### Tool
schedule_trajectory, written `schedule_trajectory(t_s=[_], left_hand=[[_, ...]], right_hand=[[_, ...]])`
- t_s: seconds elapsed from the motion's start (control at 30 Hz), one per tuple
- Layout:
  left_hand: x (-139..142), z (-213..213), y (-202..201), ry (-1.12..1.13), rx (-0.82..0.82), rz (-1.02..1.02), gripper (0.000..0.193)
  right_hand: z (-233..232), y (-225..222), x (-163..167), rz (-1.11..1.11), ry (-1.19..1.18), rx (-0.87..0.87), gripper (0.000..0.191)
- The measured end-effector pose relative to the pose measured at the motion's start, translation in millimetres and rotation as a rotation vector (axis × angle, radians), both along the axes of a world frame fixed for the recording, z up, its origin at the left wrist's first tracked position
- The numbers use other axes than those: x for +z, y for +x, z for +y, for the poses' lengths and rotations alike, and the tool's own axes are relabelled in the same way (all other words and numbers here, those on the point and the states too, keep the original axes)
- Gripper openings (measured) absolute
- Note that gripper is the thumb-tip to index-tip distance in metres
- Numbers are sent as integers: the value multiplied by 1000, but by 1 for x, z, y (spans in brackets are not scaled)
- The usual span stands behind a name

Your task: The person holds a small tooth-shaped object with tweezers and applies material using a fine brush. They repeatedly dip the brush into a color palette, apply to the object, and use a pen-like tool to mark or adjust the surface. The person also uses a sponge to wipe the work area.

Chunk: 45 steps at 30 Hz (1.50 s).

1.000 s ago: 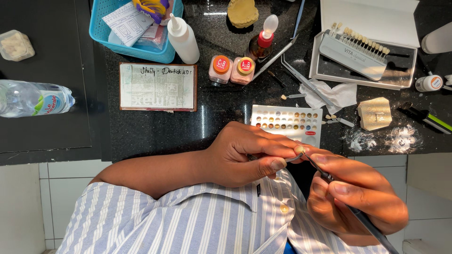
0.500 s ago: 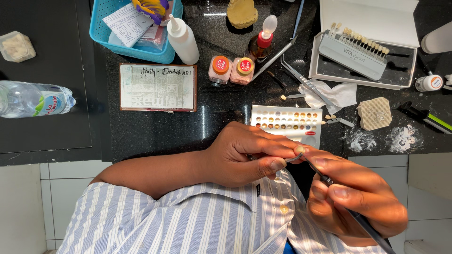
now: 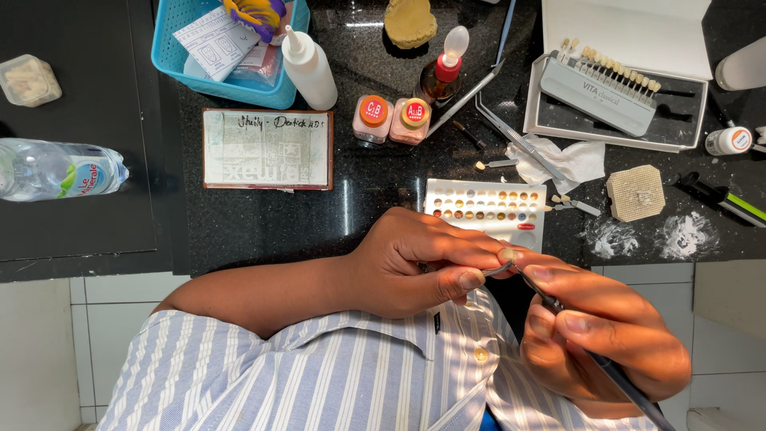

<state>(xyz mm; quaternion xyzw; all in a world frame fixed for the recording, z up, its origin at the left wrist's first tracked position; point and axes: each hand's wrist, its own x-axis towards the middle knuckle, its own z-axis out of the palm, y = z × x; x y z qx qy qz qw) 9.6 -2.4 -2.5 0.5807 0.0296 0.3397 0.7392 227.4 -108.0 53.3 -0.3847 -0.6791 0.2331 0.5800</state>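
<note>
My left hand [image 3: 415, 263] is curled in front of my chest, its thumb and fingertips pinching a small thin metal piece [image 3: 496, 270]. My right hand [image 3: 606, 327] grips a slim dark brush-like tool [image 3: 618, 379] like a pen, and the tool's tip meets the small piece at my left fingertips. Just beyond both hands lies a white palette [image 3: 487, 209] with rows of small colour wells, on the black counter [image 3: 271, 231].
A blue basket [image 3: 171, 56], a white squeeze bottle [image 3: 309, 70], two small orange-capped jars [image 3: 391, 118], a red-necked dropper bottle [image 3: 440, 76], tweezers [image 3: 511, 132], crumpled tissue [image 3: 570, 160], an open case of tooth shade tabs [image 3: 606, 88] and a honeycomb pad [image 3: 636, 191] crowd the counter. A water bottle [image 3: 56, 169] lies left.
My right hand has shifted slightly, bringing the tool's tip closer onto the piece held by my left fingers. Nothing on the counter has moved.
</note>
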Motion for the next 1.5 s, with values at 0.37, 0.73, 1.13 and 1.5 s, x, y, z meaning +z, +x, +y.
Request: schedule_trajectory(t_s=[0.37, 0.73, 1.13, 1.5], left_hand=[[0, 1, 0, 21, 14, 18, 20], [5, 3, 0, 126, 64, 38, 19], [6, 3, -1, 164, 86, 73, 20], [5, 3, -1, 138, 79, 41, 19]], right_hand=[[-2, -1, 4, -1, -58, -13, 28], [-9, 7, -6, -96, -23, -6, 37], [-10, 11, -4, -96, -20, 54, 42], [-5, 5, -1, -91, 15, 31, 44]])
